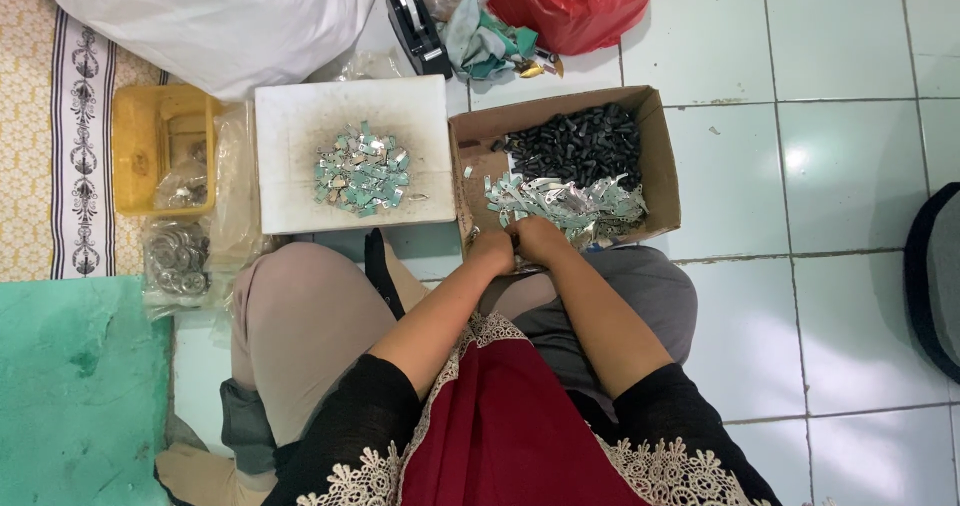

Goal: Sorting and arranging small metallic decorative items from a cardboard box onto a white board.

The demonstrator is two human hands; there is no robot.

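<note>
Both the left hand [492,251] and right hand [540,239] meet clenched at the cardboard box's [660,156] six-o'clock edge, seemingly assembling a metal strip [565,206]; black caps [575,144] lie toward twelve, so the next pick likely needs a short reach.

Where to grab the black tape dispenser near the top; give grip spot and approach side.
Grip the tape dispenser across its narrow black body, probably around the middle, coming straight down from above. It lies long and slim on the tiled floor, its long sides look exposed, while crumpled green cloth crowds its right end and a white bag lies to its left.
</note>
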